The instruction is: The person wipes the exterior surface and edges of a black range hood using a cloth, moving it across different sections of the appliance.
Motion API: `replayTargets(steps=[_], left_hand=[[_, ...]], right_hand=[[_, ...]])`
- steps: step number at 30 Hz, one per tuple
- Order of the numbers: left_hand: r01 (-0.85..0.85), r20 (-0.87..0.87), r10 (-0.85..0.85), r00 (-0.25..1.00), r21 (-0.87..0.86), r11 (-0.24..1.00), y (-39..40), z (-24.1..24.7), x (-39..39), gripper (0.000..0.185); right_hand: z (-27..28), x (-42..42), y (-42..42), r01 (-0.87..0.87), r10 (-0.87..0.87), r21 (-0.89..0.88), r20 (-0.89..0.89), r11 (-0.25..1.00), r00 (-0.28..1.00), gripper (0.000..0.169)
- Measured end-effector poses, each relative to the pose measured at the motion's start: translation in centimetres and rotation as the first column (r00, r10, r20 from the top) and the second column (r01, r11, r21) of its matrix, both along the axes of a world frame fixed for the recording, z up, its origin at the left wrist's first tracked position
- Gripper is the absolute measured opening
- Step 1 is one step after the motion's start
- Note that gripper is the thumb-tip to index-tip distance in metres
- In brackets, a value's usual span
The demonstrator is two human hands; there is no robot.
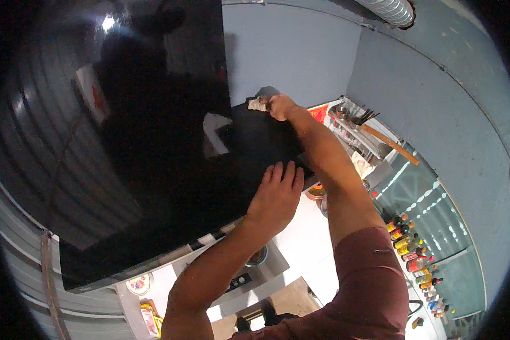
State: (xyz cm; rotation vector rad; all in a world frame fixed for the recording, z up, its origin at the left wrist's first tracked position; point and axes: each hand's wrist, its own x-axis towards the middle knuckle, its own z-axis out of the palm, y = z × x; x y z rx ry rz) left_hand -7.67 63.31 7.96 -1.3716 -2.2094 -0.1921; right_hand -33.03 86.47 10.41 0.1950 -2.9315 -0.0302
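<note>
A large glossy black range hood (170,178) fills the left and middle of the view, with reflections on its surface. At its far upper edge, by the wall, my right hand (281,106) grips a bunched cloth (258,104), pale and dark grey. The cloth touches the hood there; part of it is hidden by my fingers. Nearer to me, my left hand (277,195) lies on the hood's dark surface close to its front edge, palm down. Its fingers are slightly apart and hold nothing.
Below the hood stand a gas stove (272,265) and a white counter (310,236). Several sauce bottles (416,263) line the windowsill at right. A wall rack (361,131) holds utensils beside a wooden stick (391,143). A plate-like round item (138,284) sits lower left.
</note>
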Motion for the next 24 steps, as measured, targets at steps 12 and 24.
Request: replayTargets(steps=[12, 24], left_hand=[[-0.073, -0.01, 0.072, 0.997, -0.055, 0.996, 1.1, -0.7, -0.8, 0.055], [-0.024, -0.027, 0.023, 0.999, -0.014, 1.0, 0.9, -0.2, 0.0, 0.051]], right_hand=[[2.3, 23.3, 3.9, -0.176, 0.198, -0.46, 0.0, 0.87, 0.98, 0.04], [-0.4, -4.3, 3.1, 0.086, -0.086, -0.018, 0.016, 0.996, 0.996, 0.038]])
